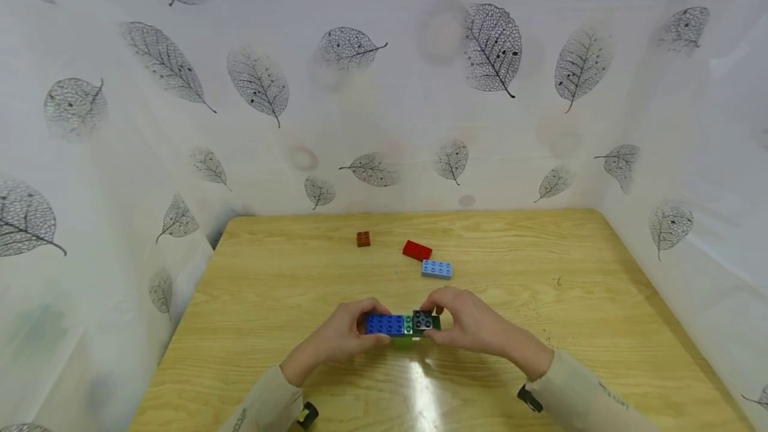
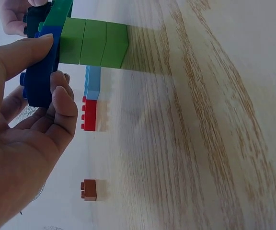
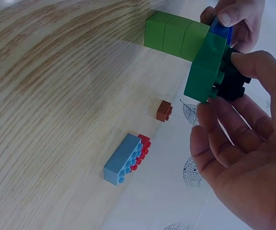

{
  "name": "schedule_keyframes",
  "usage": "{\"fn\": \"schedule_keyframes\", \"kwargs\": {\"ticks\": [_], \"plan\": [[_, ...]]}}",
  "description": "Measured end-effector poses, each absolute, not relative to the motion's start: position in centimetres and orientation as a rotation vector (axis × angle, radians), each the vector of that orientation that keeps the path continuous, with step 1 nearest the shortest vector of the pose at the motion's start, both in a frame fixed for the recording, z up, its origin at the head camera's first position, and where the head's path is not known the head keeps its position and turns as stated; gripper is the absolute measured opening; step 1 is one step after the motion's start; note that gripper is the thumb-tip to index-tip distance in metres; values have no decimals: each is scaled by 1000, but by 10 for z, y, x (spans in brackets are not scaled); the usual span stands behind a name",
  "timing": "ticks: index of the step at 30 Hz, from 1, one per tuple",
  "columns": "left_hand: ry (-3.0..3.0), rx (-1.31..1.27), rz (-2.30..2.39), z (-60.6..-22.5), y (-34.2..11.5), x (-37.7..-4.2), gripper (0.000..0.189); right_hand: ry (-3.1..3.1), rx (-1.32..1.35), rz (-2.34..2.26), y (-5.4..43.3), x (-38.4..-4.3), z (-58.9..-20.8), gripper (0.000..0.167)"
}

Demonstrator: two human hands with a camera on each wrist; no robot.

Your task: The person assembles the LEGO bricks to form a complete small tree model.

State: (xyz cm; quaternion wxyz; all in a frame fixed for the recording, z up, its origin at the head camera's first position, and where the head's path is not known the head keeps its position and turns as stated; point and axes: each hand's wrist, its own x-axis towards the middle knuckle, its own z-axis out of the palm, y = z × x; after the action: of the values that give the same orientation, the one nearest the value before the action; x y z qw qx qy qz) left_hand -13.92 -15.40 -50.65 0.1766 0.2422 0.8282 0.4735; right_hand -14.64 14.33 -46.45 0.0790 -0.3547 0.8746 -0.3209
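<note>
My left hand point(image 1: 345, 333) grips a dark blue brick point(image 1: 385, 325), thumb on the near side and fingers around the far side. A small black brick point(image 1: 423, 319) is pinched between the thumb and fingers of my right hand point(image 1: 474, 323). It sits over the studs of a dark green brick point(image 3: 205, 67), which lies end to end with the blue one. Below them, a column of three light green bricks point(image 2: 95, 43) stands upright on the table and carries this row. In the right wrist view, some green studs show beside the black brick.
Farther back on the wooden table point(image 1: 270, 265) lie a light blue brick point(image 1: 437, 269), a red brick point(image 1: 417, 250) close behind it, and a small brown brick point(image 1: 363, 239) to the left. A leaf-patterned curtain point(image 1: 408, 112) surrounds the table's back and sides.
</note>
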Motion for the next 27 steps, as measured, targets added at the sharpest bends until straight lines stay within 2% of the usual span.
{"fn": "schedule_keyframes", "kwargs": {"ticks": [13,27], "plan": [[2339,699,1339,-507,-156,-141,31,2383,-961,-1134,141,-148,-470,22],[2352,701,1325,-506,-155,-141,31,2345,-1027,-1215,143,-150,-477,18]]}}
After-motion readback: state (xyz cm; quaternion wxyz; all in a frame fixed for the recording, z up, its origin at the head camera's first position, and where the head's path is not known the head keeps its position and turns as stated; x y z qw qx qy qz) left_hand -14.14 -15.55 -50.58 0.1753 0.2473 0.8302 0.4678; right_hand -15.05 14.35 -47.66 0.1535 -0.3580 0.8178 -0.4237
